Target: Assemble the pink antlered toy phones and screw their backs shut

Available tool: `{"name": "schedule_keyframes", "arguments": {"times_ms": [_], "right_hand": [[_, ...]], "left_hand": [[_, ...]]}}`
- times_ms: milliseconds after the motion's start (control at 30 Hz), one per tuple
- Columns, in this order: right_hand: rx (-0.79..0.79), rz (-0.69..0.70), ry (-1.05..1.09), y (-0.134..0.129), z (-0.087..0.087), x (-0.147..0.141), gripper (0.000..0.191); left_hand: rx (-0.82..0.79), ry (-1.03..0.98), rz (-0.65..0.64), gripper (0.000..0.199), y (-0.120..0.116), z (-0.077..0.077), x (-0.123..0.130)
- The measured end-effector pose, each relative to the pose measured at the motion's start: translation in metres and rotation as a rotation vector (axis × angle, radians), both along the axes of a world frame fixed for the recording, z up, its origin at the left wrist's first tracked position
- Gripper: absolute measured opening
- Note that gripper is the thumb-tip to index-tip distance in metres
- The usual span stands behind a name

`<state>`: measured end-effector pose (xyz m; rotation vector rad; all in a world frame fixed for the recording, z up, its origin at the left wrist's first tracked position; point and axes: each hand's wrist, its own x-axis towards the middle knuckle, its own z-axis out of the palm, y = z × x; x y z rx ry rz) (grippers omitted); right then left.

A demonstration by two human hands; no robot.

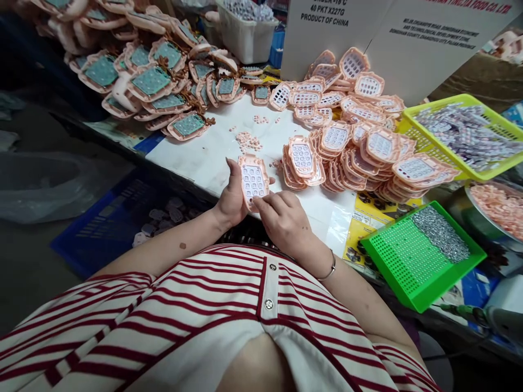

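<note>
A pink plastic toy casing with a white keypad sheet (254,179) is tilted up in my left hand (232,196). The thumb of that hand stands at the casing's left edge, with the fingers behind it. My right hand (284,218) has its fingers drawn together at the casing's lower right corner. Whatever sits between those fingertips is too small or hidden to name. Just beyond the casing, small pink buttons (248,141) lie loose on the white table sheet (196,163). Stacked pink casings with keypad sheets (302,158) stand to the right.
At the back left, casings with green circuit boards (151,81) are piled high. A green basket (388,267) of screws (441,234), a yellow basket (461,100) and a metal bowl (461,201) of pink parts are at right. A carton (327,41) stands behind; a blue crate (90,234) sits below left.
</note>
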<state>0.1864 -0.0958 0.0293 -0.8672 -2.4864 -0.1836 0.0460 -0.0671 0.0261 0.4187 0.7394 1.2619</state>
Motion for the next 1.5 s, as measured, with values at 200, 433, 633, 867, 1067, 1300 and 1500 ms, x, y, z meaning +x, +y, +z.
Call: {"name": "schedule_keyframes", "arguments": {"times_ms": [200,433,633,867,1067,1300,1500], "right_hand": [[-0.007,0.067,0.064,-0.008,-0.006,-0.002,0.033],[-0.061,0.021,0.094,-0.015,-0.012,-0.003,0.034],[-0.113,-0.026,0.213,-0.017,-0.011,-0.002,0.026],[-0.128,0.013,0.152,-0.018,-0.01,0.001,0.031],[-0.103,0.055,0.036,-0.017,-0.006,0.008,0.029],[-0.021,-0.006,0.217,-0.017,-0.012,0.011,0.055],[-0.148,0.067,0.2,-0.013,-0.019,0.01,0.043]], "left_hand": [[-0.017,0.104,0.027,0.09,0.0,0.004,-0.001],[0.019,0.163,0.071,0.083,-0.005,0.002,-0.001],[0.087,0.211,0.118,0.088,-0.009,0.008,0.0],[0.052,0.249,0.1,0.091,-0.011,0.012,0.002],[0.028,0.148,0.055,0.09,-0.011,0.011,0.002],[0.002,-0.03,0.016,0.086,-0.009,0.014,0.002],[-0.068,-0.09,-0.025,0.083,-0.008,0.013,0.003]]}}
